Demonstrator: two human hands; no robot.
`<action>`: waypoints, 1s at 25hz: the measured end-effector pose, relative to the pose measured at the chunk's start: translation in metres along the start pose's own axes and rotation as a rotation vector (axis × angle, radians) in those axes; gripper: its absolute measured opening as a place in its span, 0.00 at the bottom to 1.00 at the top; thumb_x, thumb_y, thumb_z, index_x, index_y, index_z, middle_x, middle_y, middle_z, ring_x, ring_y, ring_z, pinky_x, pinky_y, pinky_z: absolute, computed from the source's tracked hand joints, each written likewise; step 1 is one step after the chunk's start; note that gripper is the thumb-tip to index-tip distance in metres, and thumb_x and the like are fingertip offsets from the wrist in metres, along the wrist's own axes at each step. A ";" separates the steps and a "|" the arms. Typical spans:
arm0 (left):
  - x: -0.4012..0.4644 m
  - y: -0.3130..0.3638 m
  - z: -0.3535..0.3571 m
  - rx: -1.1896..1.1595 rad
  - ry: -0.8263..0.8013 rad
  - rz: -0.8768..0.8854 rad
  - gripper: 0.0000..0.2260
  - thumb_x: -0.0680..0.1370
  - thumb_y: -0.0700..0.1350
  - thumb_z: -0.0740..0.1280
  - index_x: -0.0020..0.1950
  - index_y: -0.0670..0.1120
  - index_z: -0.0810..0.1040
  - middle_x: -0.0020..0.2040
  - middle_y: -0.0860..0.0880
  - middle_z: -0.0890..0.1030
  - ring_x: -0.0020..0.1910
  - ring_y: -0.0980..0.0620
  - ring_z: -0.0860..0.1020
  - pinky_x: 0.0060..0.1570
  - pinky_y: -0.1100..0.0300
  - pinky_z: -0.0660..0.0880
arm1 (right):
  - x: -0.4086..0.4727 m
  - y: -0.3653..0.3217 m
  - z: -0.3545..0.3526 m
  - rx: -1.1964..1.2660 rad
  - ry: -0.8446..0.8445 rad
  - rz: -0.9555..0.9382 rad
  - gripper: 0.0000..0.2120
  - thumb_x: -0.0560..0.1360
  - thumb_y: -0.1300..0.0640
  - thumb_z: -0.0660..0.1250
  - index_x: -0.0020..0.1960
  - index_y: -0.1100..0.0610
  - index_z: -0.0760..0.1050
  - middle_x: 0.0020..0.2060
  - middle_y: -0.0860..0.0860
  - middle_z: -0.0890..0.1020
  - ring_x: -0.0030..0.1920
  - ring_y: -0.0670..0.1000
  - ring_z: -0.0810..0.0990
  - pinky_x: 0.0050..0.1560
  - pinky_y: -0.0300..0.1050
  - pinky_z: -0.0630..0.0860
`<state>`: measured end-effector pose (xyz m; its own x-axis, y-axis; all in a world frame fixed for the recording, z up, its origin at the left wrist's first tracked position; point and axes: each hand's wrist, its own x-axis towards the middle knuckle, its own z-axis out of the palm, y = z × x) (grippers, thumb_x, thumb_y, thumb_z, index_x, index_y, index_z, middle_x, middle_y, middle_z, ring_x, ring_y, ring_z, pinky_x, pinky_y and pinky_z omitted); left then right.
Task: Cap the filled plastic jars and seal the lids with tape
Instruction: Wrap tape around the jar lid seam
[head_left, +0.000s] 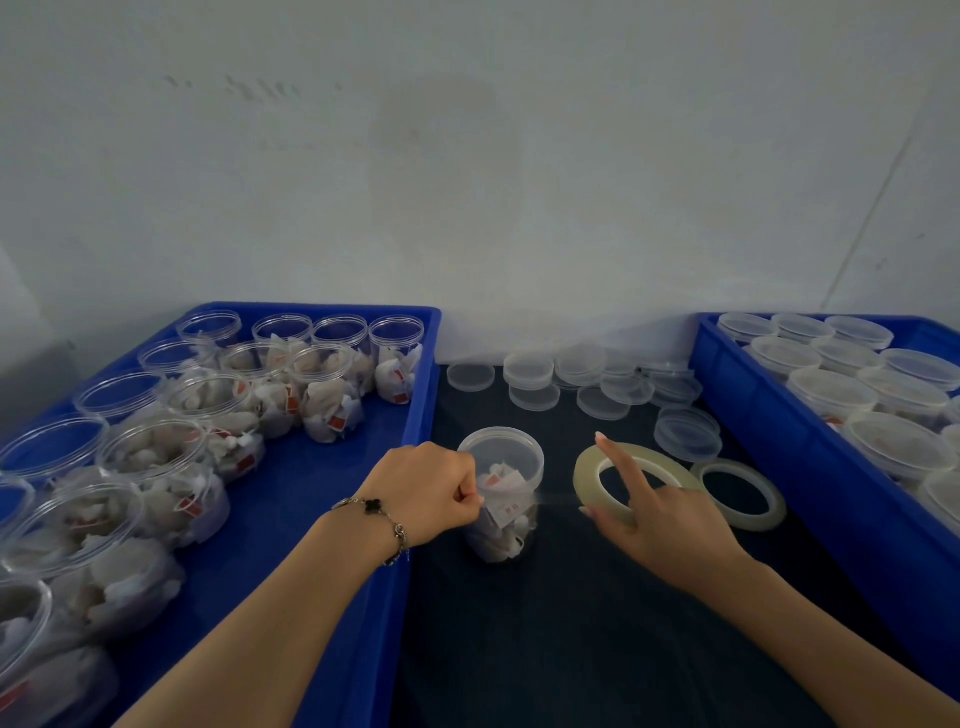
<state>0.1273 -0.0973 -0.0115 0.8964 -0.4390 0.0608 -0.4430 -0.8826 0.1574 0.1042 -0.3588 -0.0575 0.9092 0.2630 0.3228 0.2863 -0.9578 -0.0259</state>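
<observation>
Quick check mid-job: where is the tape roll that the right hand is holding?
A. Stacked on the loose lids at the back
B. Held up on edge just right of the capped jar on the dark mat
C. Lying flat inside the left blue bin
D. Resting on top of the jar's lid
B: the right hand holds the tape roll tilted up beside the capped jar, with a strip stretched across to the left hand at the jar's side.

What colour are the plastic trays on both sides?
Blue plastic trays, seen in the head view.
</observation>
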 end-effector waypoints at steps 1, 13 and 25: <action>0.001 -0.001 0.001 0.010 -0.002 -0.005 0.05 0.78 0.53 0.62 0.42 0.54 0.71 0.43 0.53 0.80 0.41 0.56 0.77 0.43 0.61 0.74 | 0.003 0.001 0.001 0.001 0.005 0.002 0.37 0.70 0.30 0.41 0.72 0.45 0.32 0.24 0.46 0.73 0.23 0.44 0.70 0.25 0.37 0.66; 0.004 -0.006 0.002 0.214 0.124 -0.101 0.12 0.76 0.59 0.64 0.50 0.51 0.73 0.49 0.53 0.79 0.49 0.53 0.75 0.47 0.59 0.72 | 0.026 -0.006 0.016 -0.106 -0.051 0.075 0.38 0.76 0.33 0.50 0.77 0.47 0.38 0.24 0.45 0.67 0.22 0.43 0.65 0.23 0.35 0.57; 0.024 0.022 0.024 -0.530 0.081 -0.354 0.57 0.61 0.57 0.79 0.76 0.49 0.44 0.72 0.46 0.60 0.67 0.47 0.67 0.59 0.56 0.68 | 0.017 -0.005 -0.011 0.122 -0.082 0.070 0.43 0.72 0.32 0.57 0.73 0.39 0.30 0.29 0.42 0.72 0.27 0.42 0.72 0.26 0.33 0.63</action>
<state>0.1384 -0.1315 -0.0298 0.9945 -0.1036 -0.0129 -0.0708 -0.7599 0.6462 0.1152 -0.3512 -0.0417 0.9482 0.2099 0.2383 0.2519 -0.9541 -0.1622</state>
